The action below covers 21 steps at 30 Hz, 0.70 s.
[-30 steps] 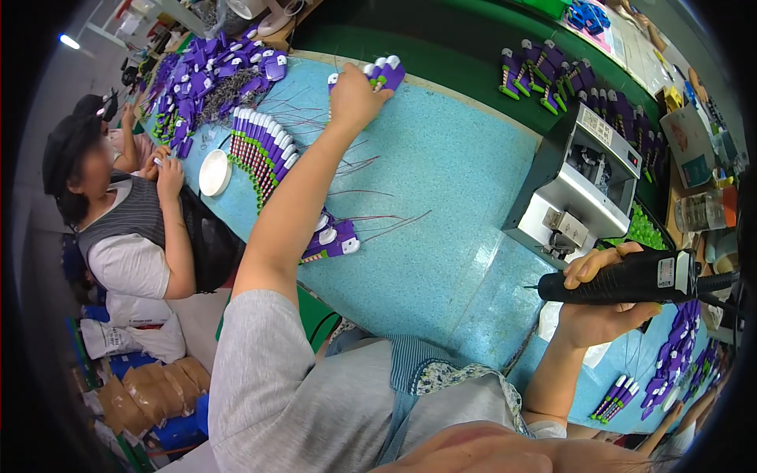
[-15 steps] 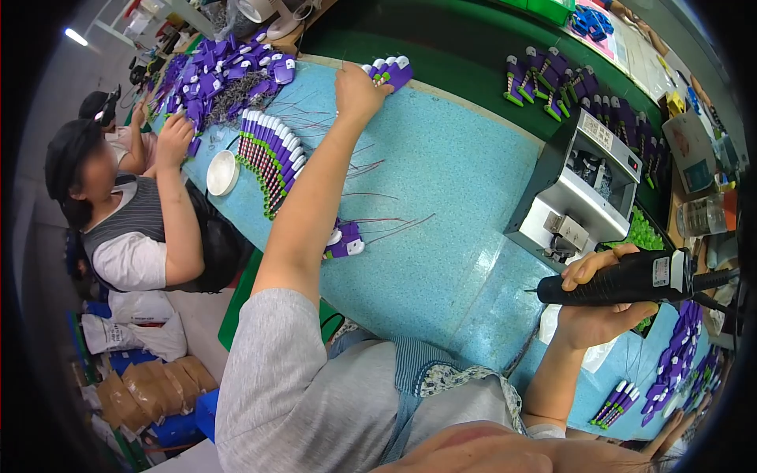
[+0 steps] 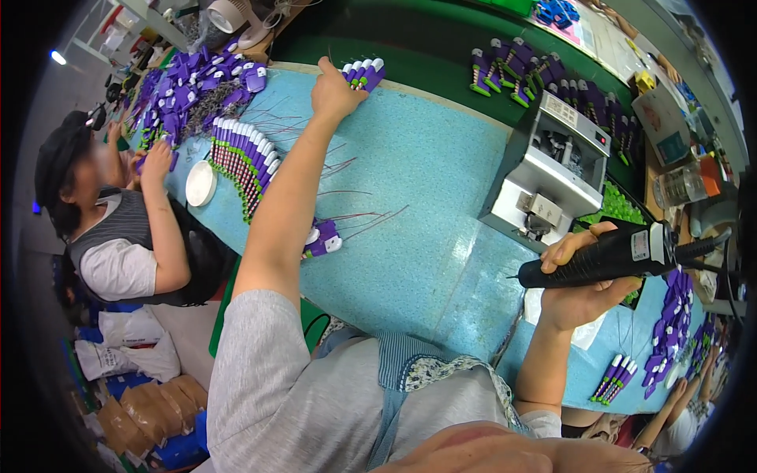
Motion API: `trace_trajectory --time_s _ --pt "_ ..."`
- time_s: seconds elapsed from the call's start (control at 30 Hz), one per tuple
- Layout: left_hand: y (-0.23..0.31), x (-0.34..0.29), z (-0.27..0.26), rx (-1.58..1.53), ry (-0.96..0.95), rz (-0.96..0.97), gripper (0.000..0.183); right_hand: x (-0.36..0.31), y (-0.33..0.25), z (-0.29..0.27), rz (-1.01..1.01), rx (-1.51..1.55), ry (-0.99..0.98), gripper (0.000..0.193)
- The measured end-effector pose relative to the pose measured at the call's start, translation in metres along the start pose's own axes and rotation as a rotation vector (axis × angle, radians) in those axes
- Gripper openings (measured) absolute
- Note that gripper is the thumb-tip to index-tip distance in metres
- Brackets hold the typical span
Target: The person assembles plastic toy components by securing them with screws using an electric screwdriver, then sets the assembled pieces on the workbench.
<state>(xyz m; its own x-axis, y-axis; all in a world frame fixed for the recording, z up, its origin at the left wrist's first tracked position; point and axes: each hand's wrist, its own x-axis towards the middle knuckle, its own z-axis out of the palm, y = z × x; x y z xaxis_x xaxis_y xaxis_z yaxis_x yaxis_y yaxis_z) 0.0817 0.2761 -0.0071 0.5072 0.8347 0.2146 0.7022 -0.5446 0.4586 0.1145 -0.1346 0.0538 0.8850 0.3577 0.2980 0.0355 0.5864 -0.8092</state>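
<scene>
At the far edge of the blue table my left arm reaches out, and my left hand (image 3: 335, 94) is closed around a small bunch of purple pieces with white ends (image 3: 363, 74). Its fingertips are partly hidden behind the bunch. My right hand (image 3: 579, 293) holds a black electric screwdriver (image 3: 583, 262) level above the table, its thin bit pointing left. Left of my forearm lies a fanned row of purple, white and green pieces (image 3: 243, 162) with striped middles. Another few purple pieces with long thin wires (image 3: 323, 239) lie beside my forearm.
A grey metal screw feeder (image 3: 548, 169) stands right of centre, with green parts (image 3: 623, 206) beyond it. Finished-looking pieces (image 3: 512, 67) lie on the green belt (image 3: 410, 47). At left, a co-worker (image 3: 126, 236) sits near a purple heap (image 3: 185, 91) and a white bowl (image 3: 201, 183).
The view has shifted slightly, so most things sit further left. My left hand stays at the bunch and my right keeps the screwdriver. The co-worker's raised hand has come down.
</scene>
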Motion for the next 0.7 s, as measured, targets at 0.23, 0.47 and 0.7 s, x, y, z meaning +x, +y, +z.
trace_trajectory --time_s 0.23,0.47,0.7 --pt "0.049 -0.072 -0.047 -0.114 -0.165 0.096 0.097 -0.007 -0.012 -0.005 -0.021 -0.012 0.032 0.088" --pt "0.056 -0.252 -0.077 -0.366 -0.464 0.341 0.087 -0.006 -0.016 -0.013 -0.008 0.099 0.036 0.096" --pt "0.047 -0.263 -0.069 -0.204 -0.644 0.47 0.08 -0.01 -0.014 -0.015 -0.083 0.078 -0.006 0.095"
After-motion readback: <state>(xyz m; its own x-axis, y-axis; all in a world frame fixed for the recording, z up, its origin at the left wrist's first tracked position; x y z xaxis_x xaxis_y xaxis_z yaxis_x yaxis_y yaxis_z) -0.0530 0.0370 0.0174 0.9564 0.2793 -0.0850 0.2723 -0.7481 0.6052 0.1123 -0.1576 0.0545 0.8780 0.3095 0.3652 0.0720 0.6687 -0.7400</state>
